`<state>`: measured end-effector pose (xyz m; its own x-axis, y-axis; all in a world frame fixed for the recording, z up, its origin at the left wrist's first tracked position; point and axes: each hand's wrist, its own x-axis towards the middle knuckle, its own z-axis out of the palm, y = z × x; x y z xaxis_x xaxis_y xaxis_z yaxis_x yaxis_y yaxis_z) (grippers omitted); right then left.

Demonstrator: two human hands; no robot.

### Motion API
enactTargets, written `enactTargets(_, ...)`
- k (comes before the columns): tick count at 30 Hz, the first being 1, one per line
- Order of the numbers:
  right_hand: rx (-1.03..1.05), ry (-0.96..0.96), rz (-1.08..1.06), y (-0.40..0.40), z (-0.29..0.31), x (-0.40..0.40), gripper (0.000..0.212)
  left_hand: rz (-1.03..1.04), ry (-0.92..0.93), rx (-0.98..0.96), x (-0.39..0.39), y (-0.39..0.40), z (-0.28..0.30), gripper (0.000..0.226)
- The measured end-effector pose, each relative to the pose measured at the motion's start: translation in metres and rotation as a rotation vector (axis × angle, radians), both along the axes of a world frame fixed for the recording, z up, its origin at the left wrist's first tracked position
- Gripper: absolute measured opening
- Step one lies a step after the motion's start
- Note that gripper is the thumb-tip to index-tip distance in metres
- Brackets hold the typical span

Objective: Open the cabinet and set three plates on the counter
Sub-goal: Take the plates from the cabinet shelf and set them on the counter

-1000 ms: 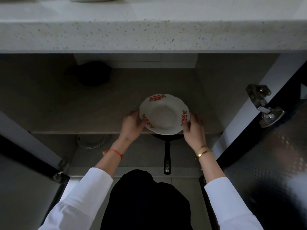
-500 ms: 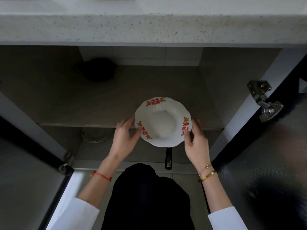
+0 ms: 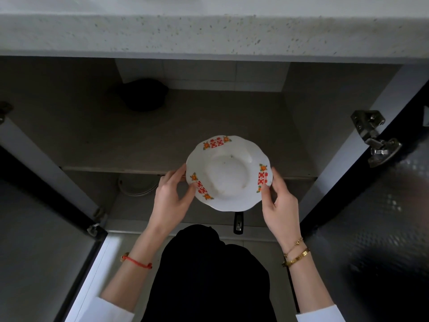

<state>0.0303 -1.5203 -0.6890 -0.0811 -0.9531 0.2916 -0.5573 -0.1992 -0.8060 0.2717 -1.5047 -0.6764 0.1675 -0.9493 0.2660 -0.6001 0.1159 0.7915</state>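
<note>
Speckled grey stone slab (image 3: 209, 31) above dim concrete shelf (image 3: 139, 140)

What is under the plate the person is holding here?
Below the plate, held at its rim by the left hand and right hand, a black pan handle sticks out on the lower shelf. The pan's body is hidden by the plate.

Dark rounded pot-like object (image 3: 143, 95) at upper left of centre, on the upper shelf near the back wall; details too dark to tell. Black pan handle (image 3: 238, 222) with a metal end pokes out on the lower level at lower centre, pan body hidden. Pale round object (image 3: 137, 187), white rim only, left of centre under the shelf edge. Red string bracelet (image 3: 138, 262) lower left. Two gold bracelets (image 3: 295, 254) lower right. White sleeve cuffs (image 3: 320, 314) at the bottom corners. Black garment (image 3: 209, 275) bottom centre.
</note>
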Motion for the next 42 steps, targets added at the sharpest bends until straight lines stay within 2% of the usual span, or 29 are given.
enactTargets(11, 0.028, -0.044, 0.009, -0.001, -0.022, 0.009, 0.049, 0.008, 0.007, 0.032, 0.011, 0.0, -0.014, 0.055)
enactTargets(16, 0.033, -0.053, 0.005, -0.001, -0.007, 0.015, 0.05, 0.026, 0.008, 0.069, 0.015, 0.0, -0.002, 0.056)
enactTargets(22, 0.094, -0.032, -0.001, 0.004, 0.037, 0.021, 0.05, 0.051, 0.057, 0.163, 0.018, 0.011, 0.043, 0.056)
enactTargets(30, 0.275, -0.061, 0.02, 0.047, 0.106, 0.023, 0.055, 0.084, 0.072, 0.298, 0.02, 0.054, 0.107, 0.058)
enactTargets(33, 0.344, -0.085, 0.012, 0.069, 0.138, 0.025, 0.058, 0.112, 0.075, 0.345, 0.019, 0.077, 0.139, 0.058)
enactTargets(42, 0.442, 0.008, 0.059, 0.137, 0.253, 0.014, 0.058, 0.129, 0.053, 0.436, 0.011, 0.144, 0.252, 0.056)
